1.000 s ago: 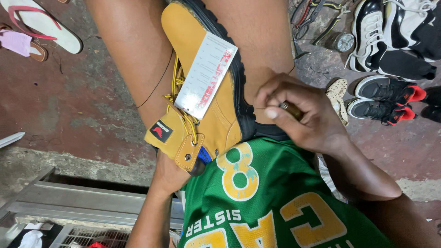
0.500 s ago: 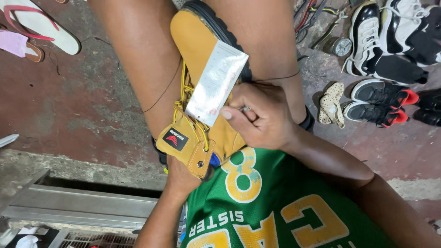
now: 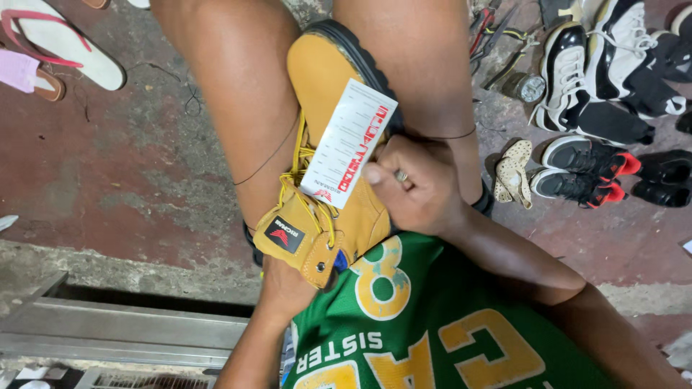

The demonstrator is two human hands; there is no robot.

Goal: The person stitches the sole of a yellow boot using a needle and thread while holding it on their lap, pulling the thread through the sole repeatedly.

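A tan work boot (image 3: 324,86) with yellow laces and a black sole is wedged upside-down between my bare knees. A white paper tag (image 3: 347,142) with red print hangs over its laces. My right hand (image 3: 414,189) is closed against the boot's side beside the tag, pinching something small and metallic, and a dark thread (image 3: 447,136) runs from it across my knee. My left hand (image 3: 285,288) reaches up under the boot's collar and is mostly hidden by it. I wear a green jersey (image 3: 418,324) with yellow numbers.
Black, white and red sneakers (image 3: 584,173) lie on the floor to the right, with pliers (image 3: 504,43) and a small tin (image 3: 525,86) beyond my knee. Flip-flops (image 3: 50,43) lie at the upper left. A metal rail (image 3: 122,331) runs along the lower left.
My right hand has moved left from my knee to the boot's side, drawing the thread with it. The tag has shifted over the laces.
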